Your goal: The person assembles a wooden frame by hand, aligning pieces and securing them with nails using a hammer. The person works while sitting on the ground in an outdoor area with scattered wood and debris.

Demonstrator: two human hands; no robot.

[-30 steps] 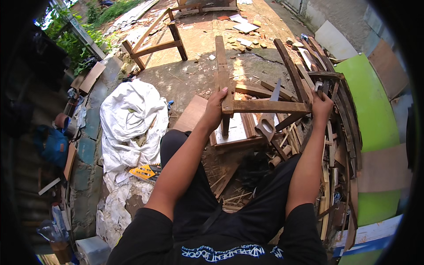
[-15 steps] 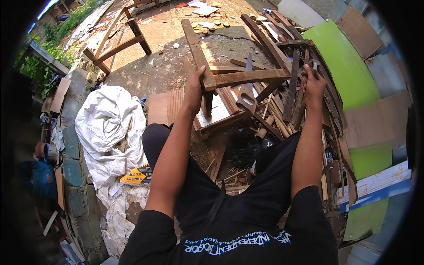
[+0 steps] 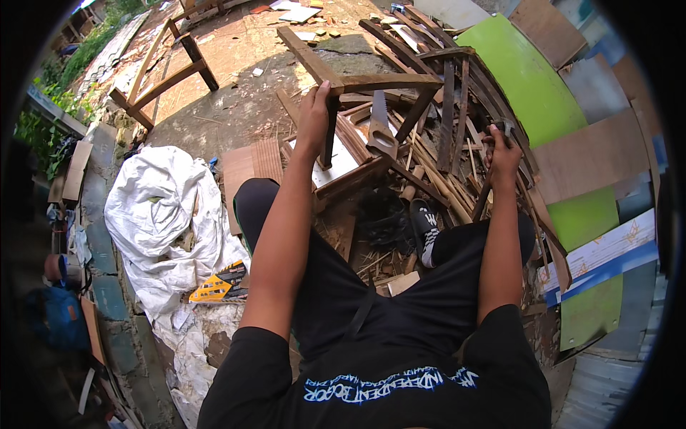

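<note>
My left hand [image 3: 314, 118] is closed round the corner of a wooden frame [image 3: 386, 82], made of brown bars joined at angles, and holds it up in front of me. Beneath the frame a handsaw [image 3: 382, 136] with a wooden handle lies with its blade pointing away. It rests by a wooden box-like piece [image 3: 350, 179] with a white panel. Out to the right, my right hand [image 3: 503, 154] grips a hammer [image 3: 482, 200] close under its dark metal head, the handle hanging down below the fist. Part of the handle is hidden behind my fingers.
Wood strips and bars [image 3: 446, 114] are heaped at the right, beside green panels [image 3: 518, 79]. A white cloth sack [image 3: 157, 207] lies at left with a yellow-black package [image 3: 221, 284]. Another wooden frame [image 3: 168, 82] stands far left. My shoe [image 3: 425, 232] is by the scraps.
My view has shifted, so most of the scene sits further left. The right hand has lowered slightly with the hammer and turned it; the left still grips the frame, whose crossbar has tilted.
</note>
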